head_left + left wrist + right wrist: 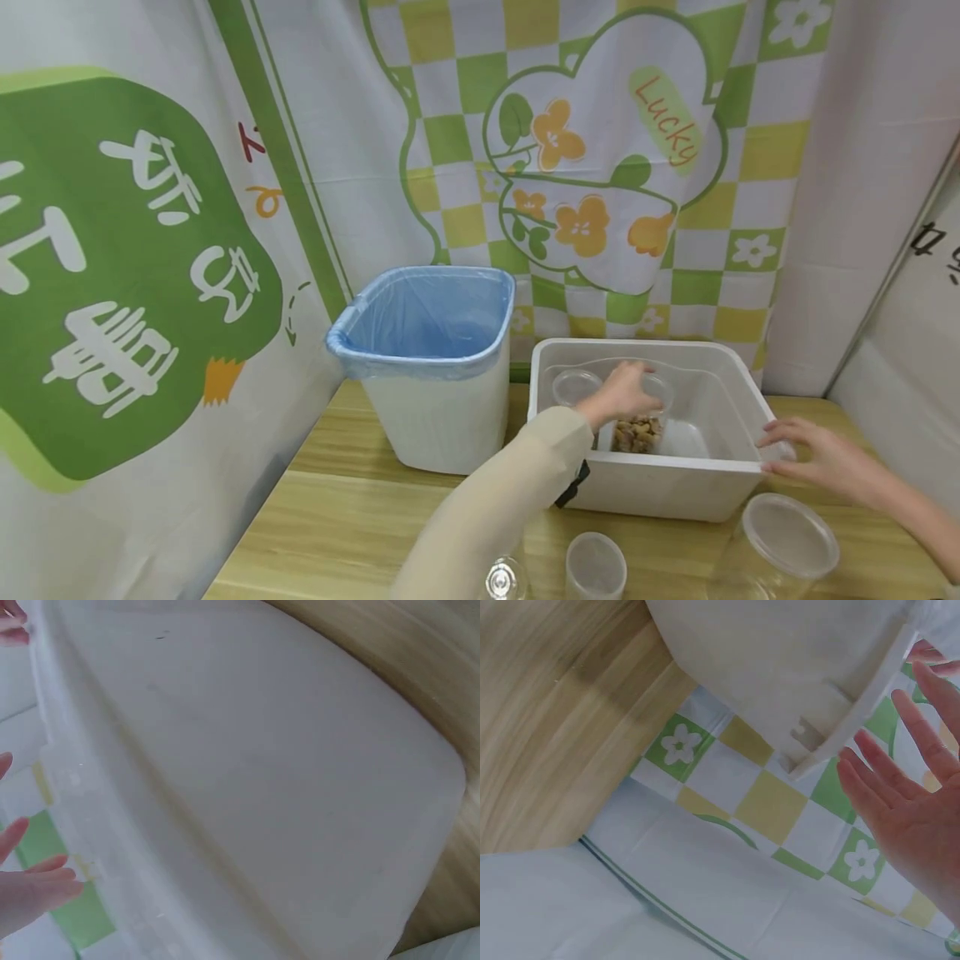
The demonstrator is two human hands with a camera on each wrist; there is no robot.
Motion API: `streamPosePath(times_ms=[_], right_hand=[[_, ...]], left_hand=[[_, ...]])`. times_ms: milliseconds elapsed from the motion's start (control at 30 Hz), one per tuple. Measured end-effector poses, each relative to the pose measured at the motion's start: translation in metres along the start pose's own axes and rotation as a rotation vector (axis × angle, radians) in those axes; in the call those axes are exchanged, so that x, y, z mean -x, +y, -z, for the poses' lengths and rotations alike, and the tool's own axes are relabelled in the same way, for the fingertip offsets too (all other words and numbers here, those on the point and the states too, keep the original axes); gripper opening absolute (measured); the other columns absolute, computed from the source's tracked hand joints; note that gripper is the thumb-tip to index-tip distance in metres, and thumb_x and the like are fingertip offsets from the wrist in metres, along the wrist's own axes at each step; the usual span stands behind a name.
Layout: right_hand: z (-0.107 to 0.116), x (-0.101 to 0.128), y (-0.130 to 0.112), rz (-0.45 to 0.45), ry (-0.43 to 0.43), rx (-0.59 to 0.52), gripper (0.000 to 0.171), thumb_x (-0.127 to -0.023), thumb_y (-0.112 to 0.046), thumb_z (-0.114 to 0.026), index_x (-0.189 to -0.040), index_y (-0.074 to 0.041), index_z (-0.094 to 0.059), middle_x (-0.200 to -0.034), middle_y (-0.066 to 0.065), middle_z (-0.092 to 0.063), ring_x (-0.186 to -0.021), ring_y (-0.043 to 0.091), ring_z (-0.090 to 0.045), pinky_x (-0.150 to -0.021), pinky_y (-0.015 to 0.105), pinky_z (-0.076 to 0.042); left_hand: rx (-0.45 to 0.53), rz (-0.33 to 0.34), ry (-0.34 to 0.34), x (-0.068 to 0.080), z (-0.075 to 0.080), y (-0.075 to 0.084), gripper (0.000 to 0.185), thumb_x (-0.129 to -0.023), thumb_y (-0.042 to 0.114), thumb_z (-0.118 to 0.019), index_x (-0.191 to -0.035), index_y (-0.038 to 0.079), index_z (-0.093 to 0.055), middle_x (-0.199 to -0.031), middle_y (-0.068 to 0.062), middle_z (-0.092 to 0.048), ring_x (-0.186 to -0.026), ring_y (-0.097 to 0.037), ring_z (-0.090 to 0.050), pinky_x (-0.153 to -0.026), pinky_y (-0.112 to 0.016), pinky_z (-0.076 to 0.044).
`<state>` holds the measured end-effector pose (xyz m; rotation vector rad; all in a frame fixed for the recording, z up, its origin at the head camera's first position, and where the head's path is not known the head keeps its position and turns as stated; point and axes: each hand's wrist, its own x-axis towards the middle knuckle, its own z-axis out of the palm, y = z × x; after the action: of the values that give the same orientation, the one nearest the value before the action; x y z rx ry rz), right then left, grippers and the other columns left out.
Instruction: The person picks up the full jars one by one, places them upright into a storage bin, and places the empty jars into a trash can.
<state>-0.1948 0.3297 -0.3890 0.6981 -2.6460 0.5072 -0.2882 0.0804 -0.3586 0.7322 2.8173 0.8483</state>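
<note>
My left hand (624, 392) reaches over the front wall into a white plastic tub (660, 487). Its fingers are spread above a clear container holding brown chunky pieces (637, 435), partly covering its round top. Another clear round container (576, 387) stands to the left inside the tub. In the left wrist view the fingers of the left hand (37, 896) show loosely extended beyond the tub's rim. At the tub's right front corner is my right hand (821, 454), fingertips right at the rim. The right wrist view shows the right hand (922, 817) with fingers spread beside the rim.
A white bin (442, 421) lined with a blue bag stands left of the tub. In front are a large clear lidded jar (787, 537), a smaller clear cup (596, 567) and a clear bottle-like item (504, 577). Printed cloth (465, 83) hangs behind the wooden table (322, 517).
</note>
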Motion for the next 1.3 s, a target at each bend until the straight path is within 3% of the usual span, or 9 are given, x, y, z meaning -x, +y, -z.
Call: streamPosePath(times_ms=[100,200,367,467,667,767,933,1100,1300], right_hand=[[0.006,-0.007,-0.004,0.013,-0.001,0.008,0.026,-0.064,-0.016,-0.077,-0.087,-0.016,-0.064,-0.092,0.006,-0.062,-0.087,0.001,-0.052,-0.066,0.026,-0.046],[0.010,-0.013,-0.009,0.016,-0.015,-0.004,0.025,-0.067,-0.016,-0.075,-0.089,-0.017,-0.063,-0.090,0.002,-0.063,-0.085,-0.002,-0.053,-0.066,0.021,-0.045],[0.018,-0.018,-0.020,-0.020,-0.080,-0.041,0.021,-0.073,-0.018,-0.071,-0.092,-0.015,-0.063,-0.091,0.004,-0.064,-0.084,0.000,-0.054,-0.068,0.039,-0.048],[0.021,-0.018,-0.026,-0.038,-0.107,-0.050,0.021,-0.075,-0.020,-0.069,-0.094,-0.015,-0.063,-0.093,0.004,-0.064,-0.084,-0.001,-0.054,-0.067,0.043,-0.047],[0.022,-0.017,-0.034,0.043,-0.024,0.001,0.024,-0.069,-0.018,-0.074,-0.091,-0.019,-0.063,-0.089,-0.006,-0.064,-0.082,-0.004,-0.053,-0.065,0.026,-0.047],[0.023,-0.016,-0.038,0.097,0.031,0.015,0.028,-0.065,-0.016,-0.076,-0.089,-0.019,-0.063,-0.088,-0.010,-0.063,-0.082,-0.004,-0.054,-0.066,0.016,-0.044],[0.024,-0.011,-0.048,0.157,0.100,0.011,0.034,-0.059,-0.014,-0.079,-0.089,-0.022,-0.063,-0.090,-0.016,-0.060,-0.086,-0.007,-0.052,-0.073,0.002,-0.033],[0.025,-0.006,-0.054,0.201,0.139,0.001,0.039,-0.055,-0.011,-0.080,-0.088,-0.023,-0.064,-0.092,-0.019,-0.058,-0.091,-0.010,-0.048,-0.074,0.000,-0.032],[0.026,0.004,-0.061,0.156,0.129,0.010,0.038,-0.057,-0.014,-0.080,-0.089,-0.027,-0.063,-0.094,-0.019,-0.056,-0.092,-0.010,-0.047,-0.072,0.000,-0.032]], left_hand=[[-0.046,-0.071,-0.028,0.003,0.012,0.005,0.046,-0.078,0.021,-0.065,-0.121,0.010,-0.053,-0.123,-0.004,-0.052,-0.116,-0.015,-0.044,-0.093,-0.018,-0.034],[-0.074,-0.127,-0.069,0.008,0.025,0.010,0.042,-0.080,0.022,-0.064,-0.119,0.010,-0.054,-0.121,-0.003,-0.054,-0.113,-0.013,-0.047,-0.094,-0.018,-0.035],[-0.091,-0.191,-0.128,0.016,0.045,0.015,0.036,-0.083,0.021,-0.060,-0.117,0.011,-0.056,-0.119,-0.004,-0.056,-0.110,-0.015,-0.050,-0.089,-0.017,-0.038],[-0.075,-0.228,-0.149,0.023,0.057,0.017,0.033,-0.084,0.021,-0.059,-0.116,0.011,-0.057,-0.117,-0.005,-0.057,-0.107,-0.015,-0.052,-0.084,-0.015,-0.040],[-0.048,-0.287,-0.176,0.041,0.081,0.015,0.032,-0.086,0.023,-0.058,-0.115,0.012,-0.057,-0.117,-0.003,-0.056,-0.107,-0.014,-0.052,-0.084,-0.015,-0.040],[-0.056,-0.307,-0.162,0.050,0.093,0.012,0.032,-0.086,0.024,-0.057,-0.116,0.013,-0.057,-0.117,-0.002,-0.057,-0.107,-0.014,-0.052,-0.085,-0.016,-0.040],[-0.121,-0.349,-0.082,0.070,0.111,0.005,0.031,-0.085,0.026,-0.059,-0.114,0.015,-0.058,-0.113,0.000,-0.057,-0.104,-0.011,-0.052,-0.085,-0.016,-0.039],[-0.127,-0.405,-0.022,0.091,0.125,-0.007,0.030,-0.085,0.022,-0.059,-0.113,0.012,-0.058,-0.111,-0.002,-0.057,-0.104,-0.014,-0.051,-0.085,-0.021,-0.041],[-0.134,-0.475,0.051,0.110,0.132,-0.024,0.027,-0.084,0.020,-0.060,-0.110,0.009,-0.059,-0.108,-0.003,-0.058,-0.101,-0.015,-0.052,-0.087,-0.025,-0.041]])
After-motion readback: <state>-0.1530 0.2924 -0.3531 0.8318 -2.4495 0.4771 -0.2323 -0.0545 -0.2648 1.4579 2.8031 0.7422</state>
